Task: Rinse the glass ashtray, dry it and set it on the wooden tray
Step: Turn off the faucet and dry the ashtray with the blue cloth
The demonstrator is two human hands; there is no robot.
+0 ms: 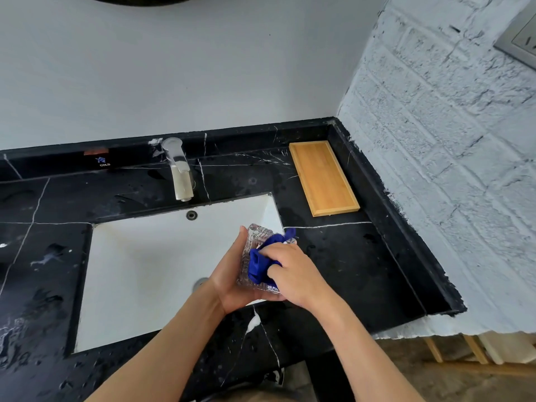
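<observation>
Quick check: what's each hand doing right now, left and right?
Left hand: closed around the glass ashtray, holding it over the sink's right edge.
Right hand: closed on the blue cloth, pressing it into the ashtray.

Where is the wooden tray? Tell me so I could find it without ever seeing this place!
Find the black marble counter with the white sink set in it. Go right of the silver faucet, into the back corner by the white brick wall. The wooden tray lies flat there, the only light brown thing on the counter.
</observation>
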